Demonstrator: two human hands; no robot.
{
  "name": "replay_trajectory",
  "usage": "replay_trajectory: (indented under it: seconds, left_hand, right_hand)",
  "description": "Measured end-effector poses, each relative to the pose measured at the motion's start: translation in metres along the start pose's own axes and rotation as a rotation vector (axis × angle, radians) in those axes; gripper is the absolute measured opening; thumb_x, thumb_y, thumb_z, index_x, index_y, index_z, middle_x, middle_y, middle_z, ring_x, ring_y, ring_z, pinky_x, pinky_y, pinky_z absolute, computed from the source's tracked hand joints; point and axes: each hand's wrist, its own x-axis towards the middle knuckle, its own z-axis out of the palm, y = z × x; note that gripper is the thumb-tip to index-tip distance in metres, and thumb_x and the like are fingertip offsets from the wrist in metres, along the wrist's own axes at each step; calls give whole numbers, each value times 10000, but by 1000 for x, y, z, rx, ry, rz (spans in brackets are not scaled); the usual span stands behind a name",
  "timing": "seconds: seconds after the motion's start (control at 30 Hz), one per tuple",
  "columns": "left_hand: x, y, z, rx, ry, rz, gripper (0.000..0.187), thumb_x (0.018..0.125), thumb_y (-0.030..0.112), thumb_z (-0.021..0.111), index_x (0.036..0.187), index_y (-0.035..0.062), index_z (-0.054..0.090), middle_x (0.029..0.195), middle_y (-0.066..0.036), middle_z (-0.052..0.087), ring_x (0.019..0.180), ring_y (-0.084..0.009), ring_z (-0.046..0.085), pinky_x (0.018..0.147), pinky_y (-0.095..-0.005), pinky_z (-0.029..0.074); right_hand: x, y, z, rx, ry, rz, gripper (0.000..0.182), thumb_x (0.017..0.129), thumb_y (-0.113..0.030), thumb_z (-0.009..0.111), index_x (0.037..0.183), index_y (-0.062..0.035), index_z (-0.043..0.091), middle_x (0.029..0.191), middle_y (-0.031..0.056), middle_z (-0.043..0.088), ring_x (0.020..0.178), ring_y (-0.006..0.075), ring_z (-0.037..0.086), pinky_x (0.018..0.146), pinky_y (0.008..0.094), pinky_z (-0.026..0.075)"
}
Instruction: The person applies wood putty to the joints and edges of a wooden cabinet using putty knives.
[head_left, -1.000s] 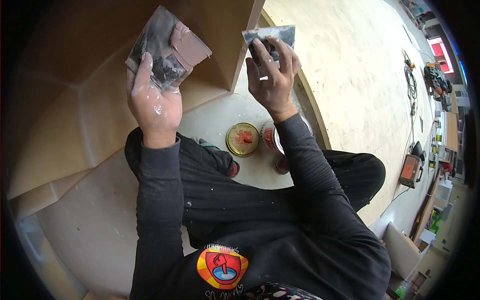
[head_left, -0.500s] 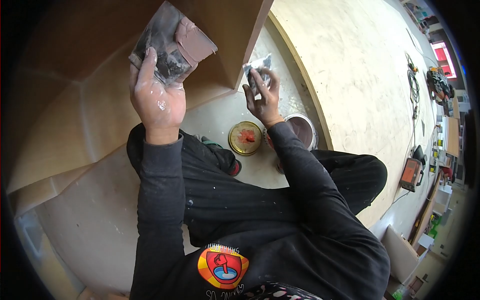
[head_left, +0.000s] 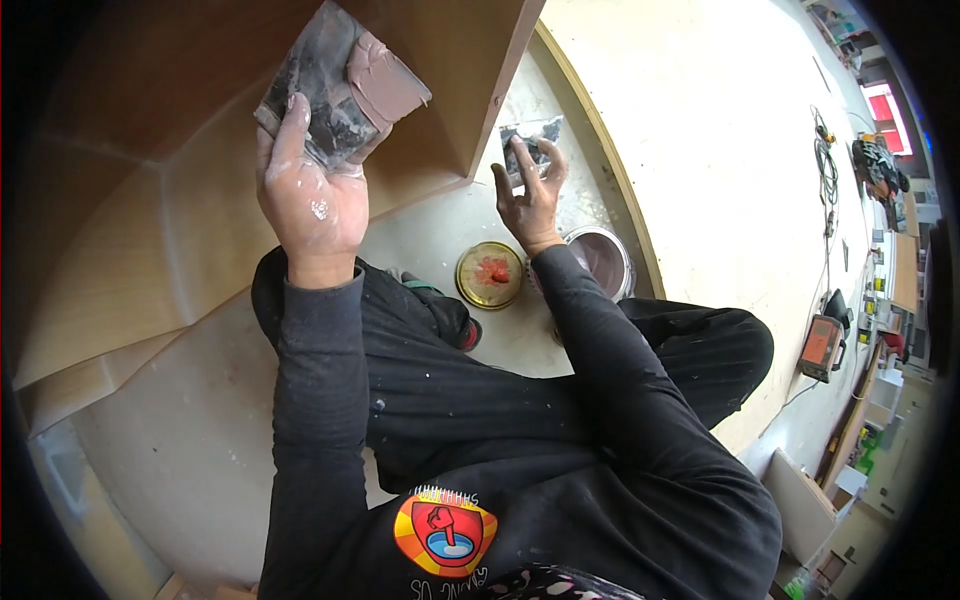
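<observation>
My left hand (head_left: pixel 312 205), its palm smeared with pale paste, is closed around a wide, stained scraper (head_left: pixel 318 82). A thick slab of pink filler (head_left: pixel 385 84) lies on that blade's right side. Lower and to the right, my right hand (head_left: pixel 532 205) grips a smaller spreader (head_left: pixel 548 131) with dark and whitish smears, its fingers pressed on the face. That spreader is close to the edge of the wooden panel (head_left: pixel 497 100). Below my right wrist is an open tin (head_left: pixel 606 258) of pinkish filler, partly hidden by the sleeve. A round lid (head_left: pixel 488 277) with reddish paste lies beside it.
A wooden cabinet-like box (head_left: pixel 110 250) stands open on the left. A large pale board (head_left: pixel 720 180) spreads along the right. Beyond it are a cable (head_left: pixel 826 170) and an orange-and-black device (head_left: pixel 822 347). My bent legs (head_left: pixel 470 400) flank the tin and lid.
My right hand has turned the smaller spreader and shifted it slightly right; more of its face shows. My left hand has moved slightly left with the loaded scraper.
</observation>
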Motion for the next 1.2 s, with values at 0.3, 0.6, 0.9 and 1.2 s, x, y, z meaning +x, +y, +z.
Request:
replay_trajectory:
  seconds: [0.3, 0.6, 0.9, 1.2]
  left_hand:
    - [-1, -1, -5, 19, -46, -9, 331, 1015, 138, 505, 1333, 48, 529, 1287, -108, 634, 1121, -238, 655, 853, -415, 616]
    - [0, 0, -2, 32, -13, -4, 334, 1014, 150, 516, 1332, 53, 545, 1291, -103, 639, 1127, -234, 655, 869, -414, 606]
    - [1, -2, -5, 28, -11, 3, 323, 1014, 146, 513, 1326, 65, 541, 1292, -95, 637, 1135, -232, 651, 866, -425, 605]
    - [0, 0, -3, 55, 13, -5, 323, 1013, 148, 516, 1325, 64, 535, 1279, -98, 640, 1121, -233, 655, 866, -421, 609]
  right_hand:
    - [70, -38, -27, -77, 101, -175, 490, 801, -175, 793, 1276, -167, 674, 1324, 169, 472, 1219, 360, 447, 1039, 463, 372]
    - [16, -12, 0, -86, -105, -99, 481, 788, -127, 788, 1256, -165, 681, 1306, 157, 507, 1219, 372, 441, 1052, 479, 370]
    - [30, -3, -5, -131, 120, -194, 437, 774, -249, 849, 1143, -139, 643, 1286, 166, 455, 1238, 345, 392, 1052, 499, 306]
    - [-3, 8, 25, -250, -176, -229, 210, 852, -206, 744, 1056, -224, 699, 1270, 71, 479, 1219, 295, 406, 1047, 483, 295]
